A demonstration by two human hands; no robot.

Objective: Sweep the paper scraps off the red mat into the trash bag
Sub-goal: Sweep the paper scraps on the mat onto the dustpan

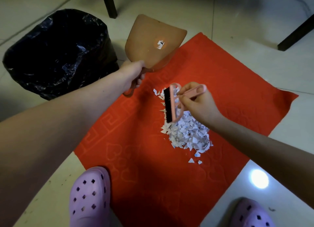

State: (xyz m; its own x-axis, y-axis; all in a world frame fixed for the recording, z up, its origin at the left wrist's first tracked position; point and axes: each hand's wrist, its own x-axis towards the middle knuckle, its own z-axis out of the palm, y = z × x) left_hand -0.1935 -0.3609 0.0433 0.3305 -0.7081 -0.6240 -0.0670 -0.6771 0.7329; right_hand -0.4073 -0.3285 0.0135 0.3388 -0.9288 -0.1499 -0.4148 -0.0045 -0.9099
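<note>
A red mat (139, 142) lies on the tiled floor. A heap of white paper scraps (186, 133) sits right of its middle. My right hand (197, 103) holds a small pink brush (173, 104) by its handle, black bristles facing left at the heap's upper left edge. My left hand (134, 72) grips the handle of a brown dustpan (153, 41), raised and tilted with its underside towards me, above the mat's far corner. A black trash bag (57, 52) stands at the left, beside the dustpan.
Dark furniture legs stand at the back (109, 3) and at the right (296, 34). A cable (34, 21) runs over the floor behind the bag. My two purple clogs (90, 196) are at the near edge, the left one touching the mat.
</note>
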